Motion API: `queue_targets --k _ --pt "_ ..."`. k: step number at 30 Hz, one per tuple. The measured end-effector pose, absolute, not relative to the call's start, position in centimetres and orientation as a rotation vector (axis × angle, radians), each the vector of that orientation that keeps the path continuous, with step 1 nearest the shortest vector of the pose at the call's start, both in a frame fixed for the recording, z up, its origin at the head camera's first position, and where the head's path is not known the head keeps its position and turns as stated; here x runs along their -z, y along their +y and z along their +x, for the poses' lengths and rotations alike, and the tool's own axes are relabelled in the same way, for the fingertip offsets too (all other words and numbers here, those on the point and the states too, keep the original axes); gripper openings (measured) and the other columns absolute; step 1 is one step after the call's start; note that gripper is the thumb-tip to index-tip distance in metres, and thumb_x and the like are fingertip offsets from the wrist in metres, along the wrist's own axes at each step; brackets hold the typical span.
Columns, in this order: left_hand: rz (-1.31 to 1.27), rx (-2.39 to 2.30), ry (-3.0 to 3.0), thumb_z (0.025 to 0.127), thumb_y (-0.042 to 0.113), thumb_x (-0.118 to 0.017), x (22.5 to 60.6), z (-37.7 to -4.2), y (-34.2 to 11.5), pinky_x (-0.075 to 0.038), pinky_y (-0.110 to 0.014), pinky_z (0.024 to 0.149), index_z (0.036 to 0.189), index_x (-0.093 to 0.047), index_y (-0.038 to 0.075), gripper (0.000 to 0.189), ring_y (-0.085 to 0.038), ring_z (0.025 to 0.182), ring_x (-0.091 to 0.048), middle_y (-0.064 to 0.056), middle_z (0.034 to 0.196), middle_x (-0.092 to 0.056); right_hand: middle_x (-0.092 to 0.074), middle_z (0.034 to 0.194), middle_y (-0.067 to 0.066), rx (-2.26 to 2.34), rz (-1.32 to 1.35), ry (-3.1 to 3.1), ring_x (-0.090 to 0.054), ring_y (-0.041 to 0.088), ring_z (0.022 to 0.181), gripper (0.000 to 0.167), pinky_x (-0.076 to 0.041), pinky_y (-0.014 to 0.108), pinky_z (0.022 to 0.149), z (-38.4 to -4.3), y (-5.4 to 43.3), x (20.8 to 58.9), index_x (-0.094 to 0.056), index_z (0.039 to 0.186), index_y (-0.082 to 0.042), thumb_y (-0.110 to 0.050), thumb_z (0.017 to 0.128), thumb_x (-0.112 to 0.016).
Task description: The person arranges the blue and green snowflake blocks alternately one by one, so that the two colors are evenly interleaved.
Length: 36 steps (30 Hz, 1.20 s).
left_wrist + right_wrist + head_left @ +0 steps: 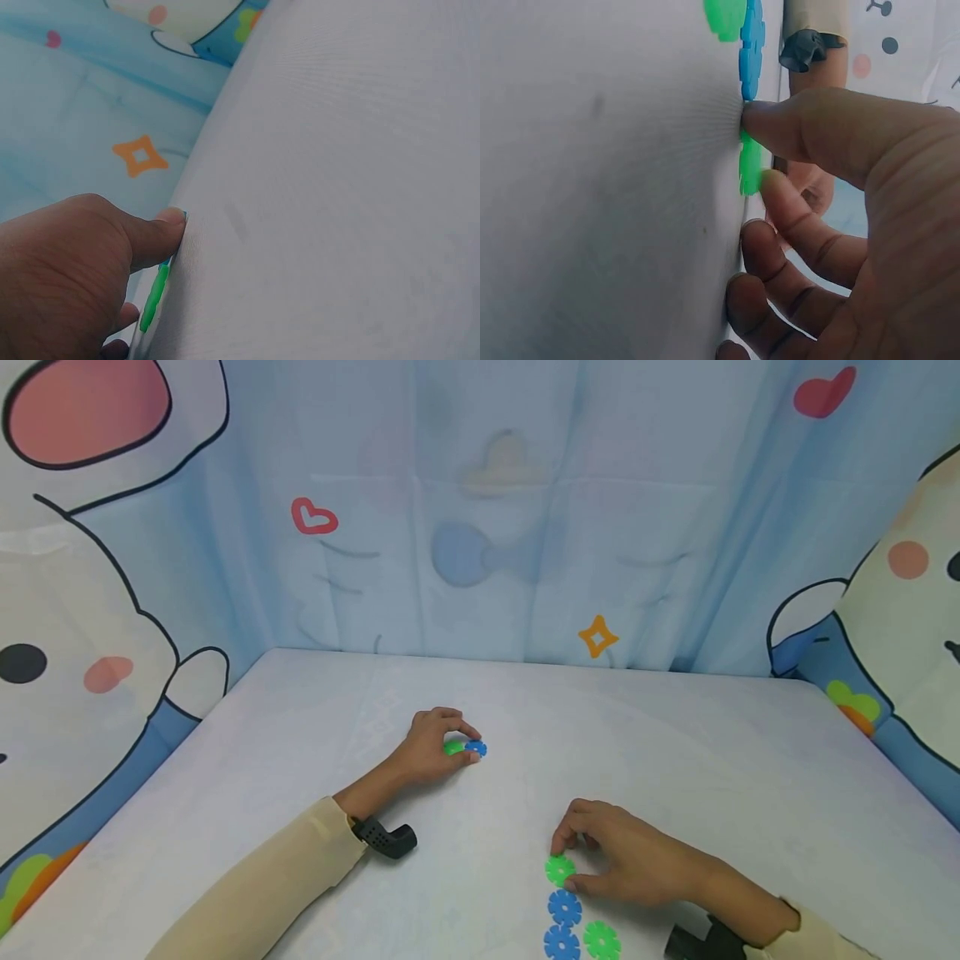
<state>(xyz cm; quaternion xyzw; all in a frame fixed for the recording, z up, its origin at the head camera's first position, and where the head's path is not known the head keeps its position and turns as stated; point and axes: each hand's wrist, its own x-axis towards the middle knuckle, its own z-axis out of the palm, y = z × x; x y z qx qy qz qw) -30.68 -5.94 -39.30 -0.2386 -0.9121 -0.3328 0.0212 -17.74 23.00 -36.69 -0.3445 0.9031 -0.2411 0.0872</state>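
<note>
Across the worktop point(697, 752), rim-pinched blue notched disc point(476, 747) with left hand point(433, 747), green notched disc point(559, 869) with right hand point(624, 853), likely for steadiness!

On the white table point(697, 760), the right hand point(633, 856) pinches a flat green disc point(559, 870) with bumpy edges, like a little flower. Below it in a row are a blue disc point(565, 907) and a lower blue disc point(562, 942). Another green disc point(602, 940) lies flat just beside that one. Farther off, the left hand point(433, 750) pinches a small blue disc point(476, 748) right next to a small green disc point(454, 747)
</note>
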Motion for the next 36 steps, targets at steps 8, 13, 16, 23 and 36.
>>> queue_targets --k 8,13,16,23,36 --pt "-0.751 1.039 -2.82 0.088 0.028 -0.074 39.1 -30.5 -6.0 -0.034 -0.06 0.108 0.112 -0.073 0.018 0.026 -0.044 0.138 -0.033 -0.017 0.145 -0.049 -0.055 0.093 -0.018 0.785 -1.036 2.623 -0.051 0.001 0.091 0.029 -0.047 0.022 0.081 -17.9 22.9 36.7 -0.054 0.1 -0.033 -0.035 0.084 -0.078" --pt "-0.745 1.033 -2.827 0.088 0.028 -0.074 39.1 -30.5 -6.0 -0.035 -0.06 0.107 0.112 -0.073 0.019 0.025 -0.044 0.138 -0.032 -0.016 0.145 -0.049 -0.055 0.089 -0.015 0.832 -1.074 2.553 -0.053 0.001 0.088 0.026 -0.046 0.021 0.08 -18.1 23.0 36.7 -0.056 0.105 -0.032 -0.035 0.087 -0.075" --pt "-0.739 1.028 -2.831 0.088 0.029 -0.073 39.2 -30.6 -6.0 -0.036 -0.059 0.107 0.112 -0.073 0.02 0.025 -0.044 0.138 -0.032 -0.016 0.145 -0.049 -0.055 0.09 -0.015 0.852 -1.104 2.525 -0.054 0.002 0.089 0.028 -0.047 0.021 0.082 -18.1 23.1 36.7 -0.058 0.11 -0.031 -0.037 0.088 -0.074" --pt "-0.746 1.025 -2.828 0.088 0.029 -0.074 39.1 -30.6 -5.9 -0.035 -0.059 0.108 0.112 -0.073 0.019 0.025 -0.044 0.137 -0.033 -0.016 0.145 -0.049 -0.058 0.095 -0.016 0.881 -1.102 2.523 -0.054 0.002 0.091 0.027 -0.047 0.02 0.08 -17.9 23.3 36.8 -0.063 0.11 -0.033 -0.038 0.087 -0.074" --pt "-0.766 1.023 -2.819 0.088 0.029 -0.074 39.4 -30.8 -5.9 -0.033 -0.059 0.108 0.112 -0.073 0.018 0.026 -0.042 0.139 -0.033 -0.017 0.143 -0.05 -0.064 0.102 -0.018 0.928 -1.053 2.652 -0.056 0.005 0.088 0.028 -0.049 0.025 0.08 -20.0 23.0 36.2 -0.064 0.112 -0.03 -0.045 0.089 -0.07"
